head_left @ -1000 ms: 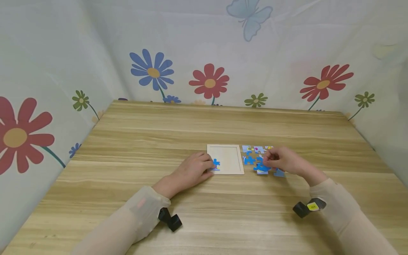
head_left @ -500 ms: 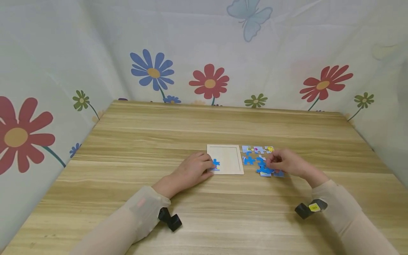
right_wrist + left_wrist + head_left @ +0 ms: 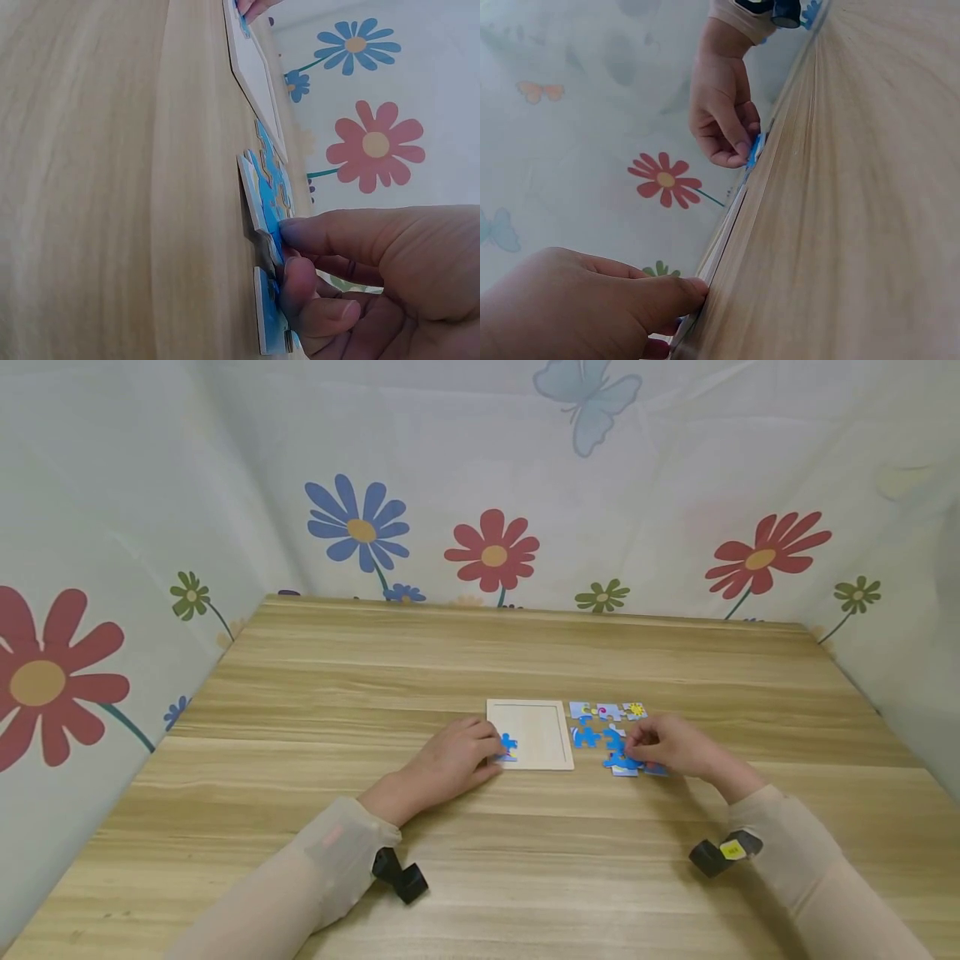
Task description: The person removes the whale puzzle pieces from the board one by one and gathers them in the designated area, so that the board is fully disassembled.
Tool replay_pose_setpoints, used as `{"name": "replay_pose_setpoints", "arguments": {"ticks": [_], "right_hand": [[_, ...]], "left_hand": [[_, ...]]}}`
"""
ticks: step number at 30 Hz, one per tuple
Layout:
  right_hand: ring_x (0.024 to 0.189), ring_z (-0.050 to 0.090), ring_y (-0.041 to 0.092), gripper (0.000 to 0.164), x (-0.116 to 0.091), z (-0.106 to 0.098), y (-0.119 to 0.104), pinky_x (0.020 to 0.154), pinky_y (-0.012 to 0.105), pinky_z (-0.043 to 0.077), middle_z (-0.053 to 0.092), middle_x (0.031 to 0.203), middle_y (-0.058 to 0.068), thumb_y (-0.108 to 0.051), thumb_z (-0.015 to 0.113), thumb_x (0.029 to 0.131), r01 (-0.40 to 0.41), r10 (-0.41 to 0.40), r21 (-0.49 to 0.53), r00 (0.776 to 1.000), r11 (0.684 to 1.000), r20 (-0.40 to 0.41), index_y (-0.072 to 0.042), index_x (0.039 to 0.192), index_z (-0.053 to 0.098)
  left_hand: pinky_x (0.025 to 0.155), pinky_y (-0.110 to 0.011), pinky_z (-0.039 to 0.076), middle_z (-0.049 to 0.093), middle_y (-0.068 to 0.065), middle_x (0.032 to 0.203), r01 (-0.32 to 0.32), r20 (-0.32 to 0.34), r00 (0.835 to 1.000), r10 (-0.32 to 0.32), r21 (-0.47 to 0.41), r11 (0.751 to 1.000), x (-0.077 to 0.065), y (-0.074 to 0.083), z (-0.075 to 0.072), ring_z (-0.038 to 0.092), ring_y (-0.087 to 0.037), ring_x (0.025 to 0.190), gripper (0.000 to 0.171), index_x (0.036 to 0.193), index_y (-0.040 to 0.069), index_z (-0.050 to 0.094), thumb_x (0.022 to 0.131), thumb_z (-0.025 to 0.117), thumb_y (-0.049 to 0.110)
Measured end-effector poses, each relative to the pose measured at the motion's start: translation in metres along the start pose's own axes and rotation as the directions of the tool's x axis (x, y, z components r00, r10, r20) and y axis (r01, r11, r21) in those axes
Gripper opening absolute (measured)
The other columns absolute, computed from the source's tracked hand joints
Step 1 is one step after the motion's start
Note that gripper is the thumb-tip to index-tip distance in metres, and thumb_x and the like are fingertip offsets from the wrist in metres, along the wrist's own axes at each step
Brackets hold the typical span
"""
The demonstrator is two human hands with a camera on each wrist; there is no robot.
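My left hand (image 3: 461, 756) grips the left edge of a square wooden puzzle tray (image 3: 536, 727), thumb near its front corner. A blue puzzle piece (image 3: 511, 744) lies in the tray's front left corner, partly under the fingers. To the tray's right, my right hand (image 3: 671, 745) pinches a blue and white puzzle piece (image 3: 259, 202) between thumb and fingertips. That piece is tilted, with a shadow beneath it in the right wrist view. Another blue piece (image 3: 268, 319) lies just below the fingers, partly hidden by them.
Several loose puzzle pieces (image 3: 586, 737) lie beside the tray's right edge, among them one with a yellow sun (image 3: 636, 710). The wooden table (image 3: 480, 860) meets a flower-print cloth (image 3: 420, 435) at the back and sides. Black wrist cameras (image 3: 401, 877) hang under both forearms.
My right hand has shifted slightly right, and the piece it pinches has moved right and nearer. The sun piece has come into view. My left hand and the tray have stayed still.
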State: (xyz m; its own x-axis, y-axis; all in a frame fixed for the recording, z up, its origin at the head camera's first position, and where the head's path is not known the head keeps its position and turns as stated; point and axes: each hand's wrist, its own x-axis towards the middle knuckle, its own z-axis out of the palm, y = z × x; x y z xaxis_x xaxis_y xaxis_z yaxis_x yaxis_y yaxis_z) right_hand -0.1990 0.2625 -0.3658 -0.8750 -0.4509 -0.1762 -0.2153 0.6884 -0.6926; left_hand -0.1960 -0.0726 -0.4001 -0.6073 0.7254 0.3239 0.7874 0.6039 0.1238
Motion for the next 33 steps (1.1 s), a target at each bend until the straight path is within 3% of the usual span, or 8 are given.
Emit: {"name": "replay_pose_setpoints", "arguments": {"ticks": [18,24,28,33], "right_hand": [[0.063,0.049,0.005,0.006,0.0,0.002,-0.006,0.057,0.019,0.042,0.059,0.073,0.001,-0.006,0.064,0.089,-0.001,-0.002,-0.096,0.999,0.995,-0.037,0.0,0.089,0.063],[0.063,0.049,0.011,0.006,0.003,-0.001,-0.01,0.058,0.022,0.042,0.055,0.072,0.002,-0.005,0.06,0.091,0.002,-0.004,-0.08,1.0,0.997,-0.028,0.001,0.091,0.061],[0.061,0.051,0.013,0.009,0.008,-0.001,-0.017,0.056,0.023,0.042,0.057,0.072,0.005,-0.008,0.06,0.092,0.01,-0.013,-0.068,0.999,0.998,-0.037,0.001,0.092,0.061],[0.059,0.05,0.012,0.009,0.015,0.0,-0.027,0.055,0.023,0.042,0.061,0.075,0.008,-0.011,0.061,0.092,0.023,-0.031,-0.123,0.997,0.992,-0.067,-0.002,0.089,0.063]], "left_hand": [[0.089,-0.032,0.05,0.065,-0.002,0.1,0.001,-0.01,1.0,-0.001,-0.014,1.0,-0.001,-0.001,0.001,0.058,-0.018,0.098,0.013,0.096,0.013,0.073,0.088,0.069,0.022],[0.087,-0.031,0.051,0.062,-0.003,0.104,0.011,-0.018,1.0,-0.012,-0.024,1.0,-0.001,0.0,0.002,0.058,-0.018,0.097,0.015,0.099,0.013,0.073,0.088,0.069,0.023],[0.09,-0.034,0.05,0.062,-0.004,0.105,0.013,-0.017,1.0,-0.013,-0.004,1.0,0.0,0.0,0.002,0.058,-0.019,0.097,0.017,0.1,0.012,0.073,0.088,0.07,0.025],[0.096,-0.038,0.047,0.062,-0.006,0.106,0.023,-0.005,1.0,-0.023,0.02,1.0,-0.001,0.0,0.001,0.058,-0.021,0.101,0.02,0.103,0.012,0.071,0.088,0.069,0.025]]}}
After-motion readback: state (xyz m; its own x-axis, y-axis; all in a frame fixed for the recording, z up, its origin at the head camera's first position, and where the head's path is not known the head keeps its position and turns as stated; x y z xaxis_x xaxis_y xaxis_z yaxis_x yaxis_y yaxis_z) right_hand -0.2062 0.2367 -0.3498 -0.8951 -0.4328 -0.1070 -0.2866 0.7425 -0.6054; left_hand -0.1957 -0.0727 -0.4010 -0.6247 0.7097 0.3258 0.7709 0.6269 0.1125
